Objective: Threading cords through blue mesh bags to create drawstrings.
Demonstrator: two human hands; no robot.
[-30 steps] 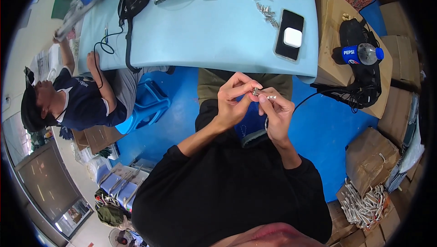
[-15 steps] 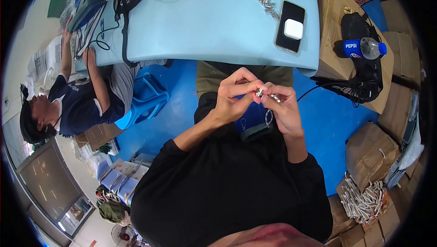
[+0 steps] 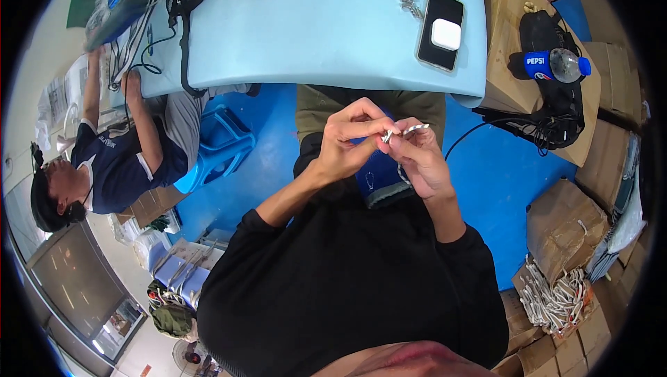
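Cord (image 3: 417,127) in right hand (image 3: 425,165), left hand (image 3: 349,142) beside, before the table (image 3: 313,36); on its right side, case (image 3: 445,34) atop phone (image 3: 443,6).

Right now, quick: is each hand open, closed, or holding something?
Left hand: closed, pinching a small silvery piece at the fingertips.
Right hand: closed, holding a dark-flecked white cord beside that piece.

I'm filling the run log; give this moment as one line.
left hand: pinching silver piece | right hand: holding cord | phone: on table

White lettering (image 3: 535,61) stands on a bottle's (image 3: 558,66) blue label (image 3: 538,68).
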